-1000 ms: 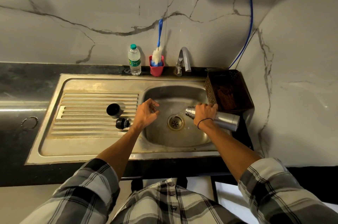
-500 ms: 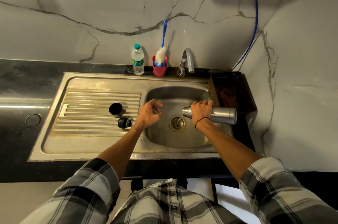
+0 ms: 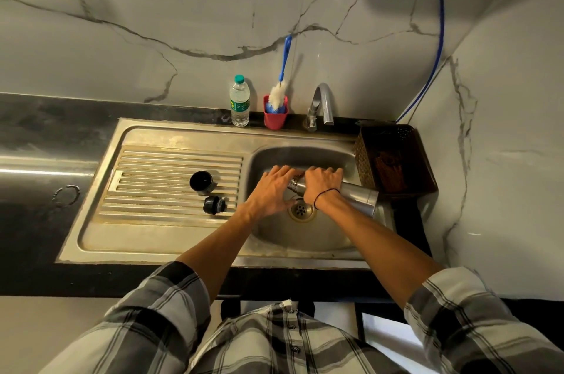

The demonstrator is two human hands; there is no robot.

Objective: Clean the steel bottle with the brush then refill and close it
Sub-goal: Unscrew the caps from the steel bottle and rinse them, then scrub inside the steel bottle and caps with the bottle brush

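Sink [image 3: 183, 135] | right hand [image 3: 323, 183] grips steel bottle [image 3: 358, 196], left hand [image 3: 271, 193] open at mouth | I'm emptying; next, brush [image 3: 279, 93] at 12 o'clock

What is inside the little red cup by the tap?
The red cup holds a brush: white and blue bristles poke out, and its blue handle leans up against the wall. The cup's wall hides the brush's lower end and anything else inside.

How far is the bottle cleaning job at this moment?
Done: cap and stopper lie off on the drainboard. In hand: right hand tips the steel bottle over the basin, left hand at its mouth. Left: brush stands in its cup; refilling, closing.
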